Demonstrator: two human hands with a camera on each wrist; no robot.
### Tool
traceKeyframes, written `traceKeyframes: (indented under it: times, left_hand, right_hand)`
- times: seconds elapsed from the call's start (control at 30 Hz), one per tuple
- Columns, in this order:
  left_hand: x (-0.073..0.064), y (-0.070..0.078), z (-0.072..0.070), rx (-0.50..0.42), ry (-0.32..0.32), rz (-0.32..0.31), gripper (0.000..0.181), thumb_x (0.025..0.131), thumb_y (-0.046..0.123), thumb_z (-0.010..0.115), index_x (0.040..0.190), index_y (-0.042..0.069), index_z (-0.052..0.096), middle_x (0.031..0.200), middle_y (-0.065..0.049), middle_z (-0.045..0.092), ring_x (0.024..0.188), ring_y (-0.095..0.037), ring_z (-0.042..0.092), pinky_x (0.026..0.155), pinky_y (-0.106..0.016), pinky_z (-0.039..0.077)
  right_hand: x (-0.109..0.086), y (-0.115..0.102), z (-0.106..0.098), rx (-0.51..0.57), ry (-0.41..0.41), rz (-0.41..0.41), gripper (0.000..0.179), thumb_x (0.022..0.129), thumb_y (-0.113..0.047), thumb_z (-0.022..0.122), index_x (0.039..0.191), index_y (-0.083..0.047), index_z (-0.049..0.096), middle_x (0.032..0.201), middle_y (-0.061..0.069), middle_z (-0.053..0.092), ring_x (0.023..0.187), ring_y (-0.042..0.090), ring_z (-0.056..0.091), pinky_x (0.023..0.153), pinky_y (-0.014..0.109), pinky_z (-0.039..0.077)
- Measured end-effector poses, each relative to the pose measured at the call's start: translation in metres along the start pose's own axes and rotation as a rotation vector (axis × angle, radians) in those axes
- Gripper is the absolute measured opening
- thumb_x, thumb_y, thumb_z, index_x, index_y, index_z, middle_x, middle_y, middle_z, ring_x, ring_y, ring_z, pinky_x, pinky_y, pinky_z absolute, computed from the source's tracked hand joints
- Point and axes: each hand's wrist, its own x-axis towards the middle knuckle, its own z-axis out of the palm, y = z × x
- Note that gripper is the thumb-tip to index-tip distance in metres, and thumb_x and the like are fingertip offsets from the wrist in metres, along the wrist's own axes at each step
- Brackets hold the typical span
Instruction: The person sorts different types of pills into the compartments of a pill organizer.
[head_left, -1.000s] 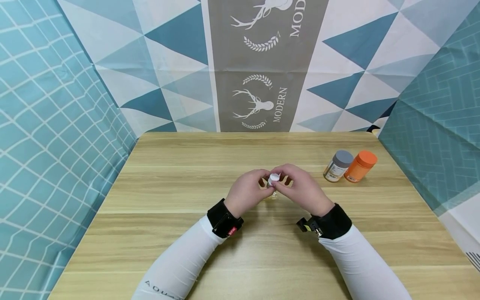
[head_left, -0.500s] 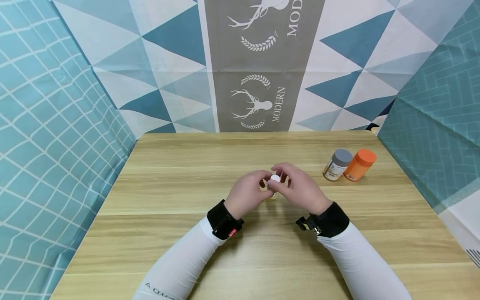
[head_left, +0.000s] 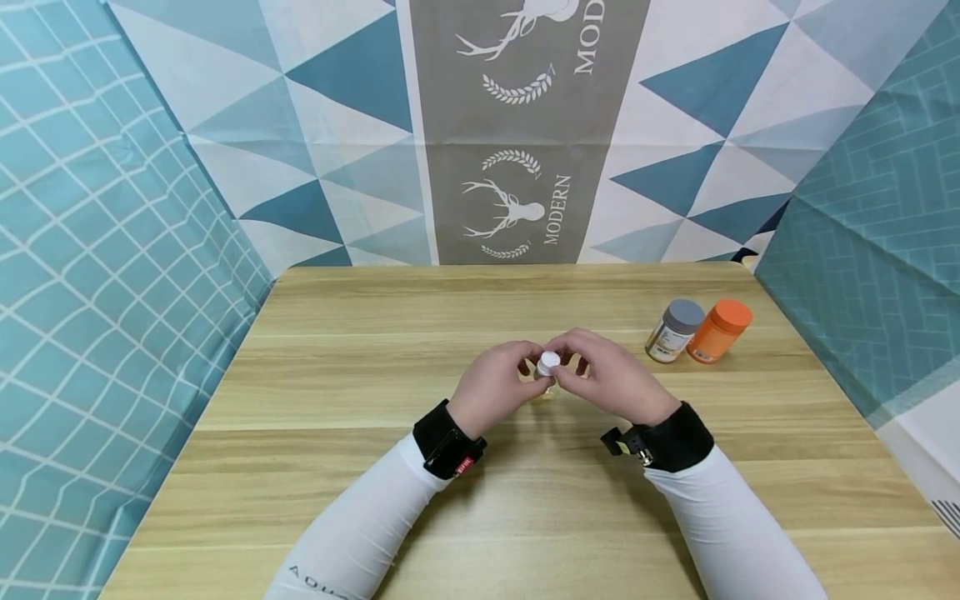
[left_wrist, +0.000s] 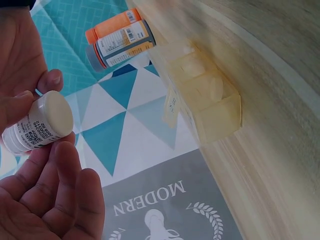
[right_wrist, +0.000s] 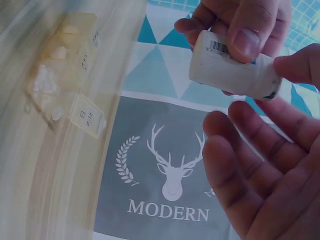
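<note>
Over the middle of the table, both hands are on a small white pill bottle (left_wrist: 39,122), held upright with its white cap (head_left: 549,361) on top. My left hand (head_left: 492,381) grips the bottle's body; its thumb lies along the label in the right wrist view. Thumb and index finger of my right hand (head_left: 611,379) pinch the cap end, the other fingers spread loosely. Beneath stands a translucent yellow pill organizer (left_wrist: 217,120), mostly hidden from the head view. One compartment lid (right_wrist: 86,117) marked SUN hangs open, and white pills (right_wrist: 45,80) show inside the box.
At the back right of the wooden table (head_left: 360,350), a jar with a grey lid (head_left: 675,332) stands beside an orange jar (head_left: 718,333). Patterned cloth (head_left: 360,167) hangs behind the table's back edge, with teal cloth on both sides.
My right hand has turned at the cap, its wrist shifting slightly right over the last half second. The left hand stays in place on the bottle.
</note>
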Motion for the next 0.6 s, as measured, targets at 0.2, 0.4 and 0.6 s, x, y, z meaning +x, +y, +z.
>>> traceKeyframes:
  times: [0.2,0.4,0.6]
  left_hand:
    - [-0.0004,0.0009,-0.0001,0.0,-0.007,-0.004,0.023,0.086,0.03,0.072,0.103,0.015,0.069,0.094,0.008,0.065,0.079,-0.008,0.056,0.064,-0.022,0.05]
    - [-0.0003,0.0017,-0.0024,-0.015,-0.005,0.016,0.027,0.086,0.029,0.073,0.108,0.013,0.069,0.095,0.006,0.067,0.079,-0.012,0.06,0.064,-0.022,0.05]
    - [-0.0002,0.001,-0.0024,-0.025,-0.023,0.014,0.026,0.086,0.03,0.073,0.107,0.015,0.069,0.093,0.008,0.067,0.078,-0.009,0.058,0.064,-0.021,0.05]
  right_hand:
    - [0.0017,-0.0019,0.0034,-0.019,0.01,0.097,0.022,0.092,-0.035,0.066,0.101,-0.017,0.057,0.092,-0.001,0.059,0.076,0.015,0.053,0.061,0.031,0.049]
    - [-0.0013,0.0004,-0.0032,0.025,-0.028,-0.016,0.026,0.094,-0.016,0.062,0.121,-0.015,0.061,0.114,-0.001,0.06,0.09,0.014,0.055,0.07,0.038,0.055]
    - [-0.0013,0.0027,-0.0057,0.028,-0.071,-0.052,0.024,0.092,-0.011,0.064,0.116,-0.018,0.063,0.111,-0.004,0.06,0.092,0.009,0.055,0.074,0.035,0.056]
